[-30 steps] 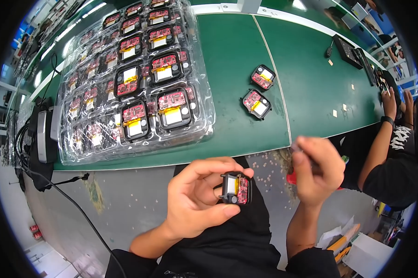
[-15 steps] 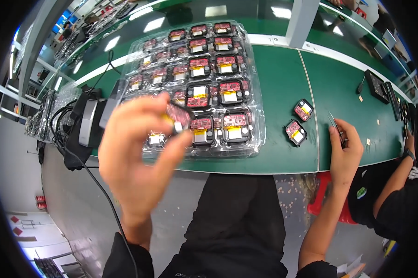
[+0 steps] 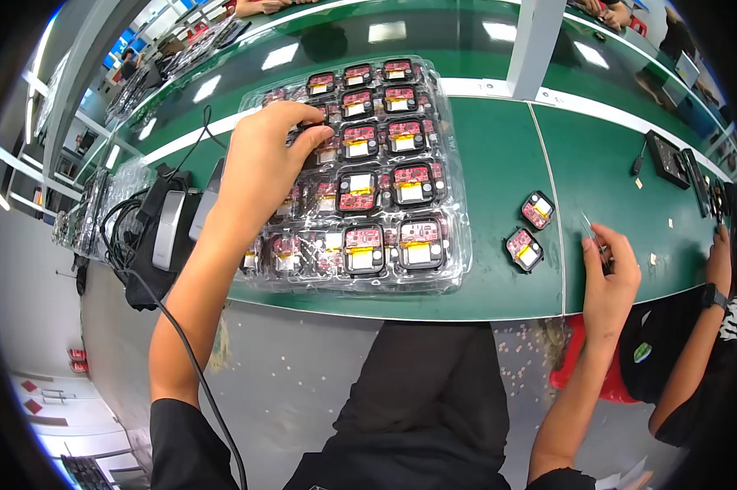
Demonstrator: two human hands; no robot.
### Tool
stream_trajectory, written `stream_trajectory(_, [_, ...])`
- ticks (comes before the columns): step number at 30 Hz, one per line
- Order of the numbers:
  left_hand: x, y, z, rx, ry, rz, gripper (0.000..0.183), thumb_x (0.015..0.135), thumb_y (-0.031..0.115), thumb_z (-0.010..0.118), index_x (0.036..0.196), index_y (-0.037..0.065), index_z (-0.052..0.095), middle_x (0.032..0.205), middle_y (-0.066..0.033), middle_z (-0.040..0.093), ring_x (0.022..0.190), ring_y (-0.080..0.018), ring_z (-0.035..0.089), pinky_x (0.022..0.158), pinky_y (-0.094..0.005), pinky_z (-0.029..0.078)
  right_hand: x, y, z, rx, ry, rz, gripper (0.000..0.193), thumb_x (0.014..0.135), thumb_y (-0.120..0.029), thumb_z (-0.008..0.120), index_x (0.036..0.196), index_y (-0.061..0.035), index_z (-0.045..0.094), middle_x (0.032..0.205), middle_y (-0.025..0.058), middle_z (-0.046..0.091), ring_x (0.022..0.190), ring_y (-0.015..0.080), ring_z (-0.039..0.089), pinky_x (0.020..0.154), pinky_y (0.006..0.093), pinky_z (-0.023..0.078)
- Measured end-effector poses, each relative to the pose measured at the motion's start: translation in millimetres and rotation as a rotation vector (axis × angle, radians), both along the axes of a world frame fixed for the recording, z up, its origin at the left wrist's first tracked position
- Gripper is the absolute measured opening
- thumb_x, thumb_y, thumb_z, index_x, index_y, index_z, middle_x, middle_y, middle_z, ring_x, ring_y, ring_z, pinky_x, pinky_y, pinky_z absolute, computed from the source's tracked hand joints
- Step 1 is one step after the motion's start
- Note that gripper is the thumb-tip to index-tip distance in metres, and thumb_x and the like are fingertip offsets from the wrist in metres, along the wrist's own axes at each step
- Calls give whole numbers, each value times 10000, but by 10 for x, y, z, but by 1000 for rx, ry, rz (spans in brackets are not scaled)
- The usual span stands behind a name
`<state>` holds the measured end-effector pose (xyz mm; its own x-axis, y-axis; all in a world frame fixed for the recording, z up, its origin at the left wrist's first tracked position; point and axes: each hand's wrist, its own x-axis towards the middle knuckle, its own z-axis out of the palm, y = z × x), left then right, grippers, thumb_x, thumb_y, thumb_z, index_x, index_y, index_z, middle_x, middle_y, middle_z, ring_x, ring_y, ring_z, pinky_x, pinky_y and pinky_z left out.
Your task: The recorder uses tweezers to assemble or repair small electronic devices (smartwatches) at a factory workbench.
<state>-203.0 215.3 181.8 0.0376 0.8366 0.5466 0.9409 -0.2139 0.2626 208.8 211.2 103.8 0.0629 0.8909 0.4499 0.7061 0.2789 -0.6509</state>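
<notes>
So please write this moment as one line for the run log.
left hand: on clear tray | right hand: holds tweezers | two modules loose

the left half of the green bench (image 3: 499, 294) is filled by the clear tray (image 3: 458, 269). open surface is left between it and two loose modules (image 3: 530, 233).

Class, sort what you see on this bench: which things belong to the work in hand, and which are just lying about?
In the work:
left hand over the clear tray
small modules in it
right hand with tweezers
two loose modules

Lying about:
grey device with cables
dark flat gadget
</notes>
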Motion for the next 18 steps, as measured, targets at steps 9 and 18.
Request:
stream_trajectory(9, [-2, 60, -36, -77, 5, -58, 170, 929, 95, 700, 1059, -8, 739, 1007, -197, 751, 948, -352, 735, 834, -379, 558, -2, 12, -1, 4, -11, -15, 197, 881, -10, 721, 1077, -15, 702, 836, 63, 615, 714, 164, 508, 662, 307, 432])
stream_trajectory(18, [102, -94, 130, -248, 21, -35, 319, 945, 82, 679, 1246, -24, 683, 1359, -194, 655, 1303, -347, 599, 1110, -391, 436, -20, 14, 21, 27, -55, -16, 200, 872, 2, 723, 1070, -18, 703, 819, 66, 611, 708, 170, 512, 654, 310, 429])
